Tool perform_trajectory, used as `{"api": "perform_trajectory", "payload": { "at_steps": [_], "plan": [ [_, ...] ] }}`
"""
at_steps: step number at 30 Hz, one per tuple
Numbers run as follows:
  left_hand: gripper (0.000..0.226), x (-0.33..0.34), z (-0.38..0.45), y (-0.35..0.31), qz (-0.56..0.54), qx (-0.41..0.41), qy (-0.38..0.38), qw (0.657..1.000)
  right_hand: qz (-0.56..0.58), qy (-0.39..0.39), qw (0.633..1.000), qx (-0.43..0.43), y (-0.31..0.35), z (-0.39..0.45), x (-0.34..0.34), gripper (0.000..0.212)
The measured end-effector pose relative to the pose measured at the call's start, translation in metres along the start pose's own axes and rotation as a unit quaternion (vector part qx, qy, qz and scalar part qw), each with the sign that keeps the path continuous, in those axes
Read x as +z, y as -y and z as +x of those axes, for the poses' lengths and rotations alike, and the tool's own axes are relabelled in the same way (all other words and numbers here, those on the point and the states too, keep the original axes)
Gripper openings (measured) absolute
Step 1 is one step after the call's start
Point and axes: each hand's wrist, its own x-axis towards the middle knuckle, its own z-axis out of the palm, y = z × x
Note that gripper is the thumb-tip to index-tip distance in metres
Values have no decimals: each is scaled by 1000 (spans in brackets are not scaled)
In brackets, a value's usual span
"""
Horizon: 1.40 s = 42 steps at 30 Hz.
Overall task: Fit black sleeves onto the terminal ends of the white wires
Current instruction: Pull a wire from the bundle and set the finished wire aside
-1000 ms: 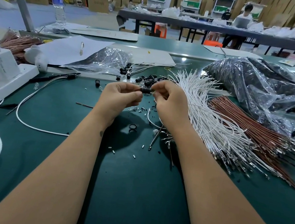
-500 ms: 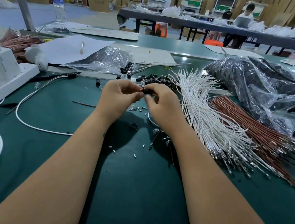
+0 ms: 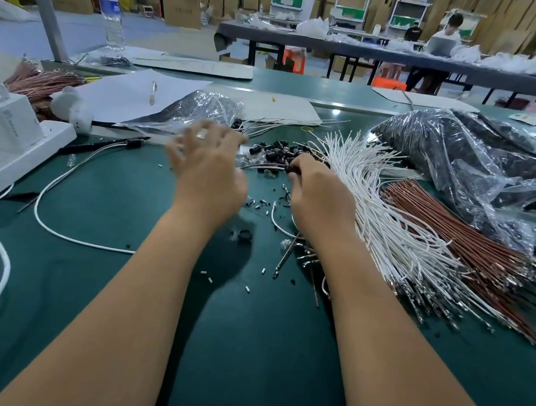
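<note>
A fan of white wires (image 3: 389,217) with metal terminals lies on the green mat right of centre. Loose black sleeves (image 3: 274,151) are heaped just beyond my hands. My right hand (image 3: 319,199) pinches a black sleeve (image 3: 292,169) with a wire running out of it to the left. My left hand (image 3: 208,168) is blurred, its fingers spread apart, and it holds nothing; it hovers to the left of the sleeve pile.
Brown wires (image 3: 458,239) lie right of the white ones. Crinkled plastic bags (image 3: 473,167) fill the far right, another bag (image 3: 200,110) sits behind my left hand. A white power strip (image 3: 12,154) and white cable (image 3: 71,175) occupy the left. Small scraps dot the mat (image 3: 241,351).
My left hand has let go of the sleeve and wire and swung up and left with its fingers spread. My right hand keeps the sleeve and has shifted slightly forward.
</note>
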Motion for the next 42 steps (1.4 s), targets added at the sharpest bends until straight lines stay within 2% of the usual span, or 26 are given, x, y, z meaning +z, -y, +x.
{"api": "perform_trajectory", "payload": {
  "at_steps": [2,4,7,11,13,15,17,19,20,22,25,29,31,35,38,42],
  "plan": [
    [40,3,-2,-13,-53,110,25,992,56,9,998,-27,5,-1,0,15],
    [33,3,-2,-16,-83,121,13,989,79,16,996,-44,8,-1,-1,15],
    [33,-2,3,-7,-77,35,-17,996,49,20,998,-37,7,0,-1,13],
    [35,-9,3,16,18,-97,-12,995,57,14,998,19,-3,3,-6,14],
    [33,-8,1,18,51,-135,2,989,56,18,998,25,-5,3,-5,14],
    [30,-5,2,16,52,-116,13,992,61,24,998,15,-2,1,-3,12],
    [29,-4,3,9,-35,-27,33,998,77,31,997,-2,3,0,-1,12],
    [32,-3,2,-2,-109,83,72,988,81,35,996,-25,6,-2,0,11],
    [31,-3,1,-6,-120,109,83,983,75,37,996,-35,8,-2,1,11],
    [25,-3,2,-6,-126,85,73,986,53,37,997,-38,8,-1,1,11],
    [16,-5,5,8,-124,-14,39,991,28,21,999,2,3,2,1,11],
    [18,-5,4,17,-73,-81,48,993,14,28,999,21,-2,0,2,14],
    [21,-3,2,11,-64,-57,44,995,38,26,999,9,1,-1,2,14],
    [19,1,-3,-13,-153,64,61,984,102,26,994,-35,8,-4,2,13],
    [15,4,-1,-14,-175,62,47,981,106,19,993,-38,9,-4,1,13],
    [13,4,-1,-7,-184,12,49,982,111,15,994,-19,7,-4,4,14]
  ]
}}
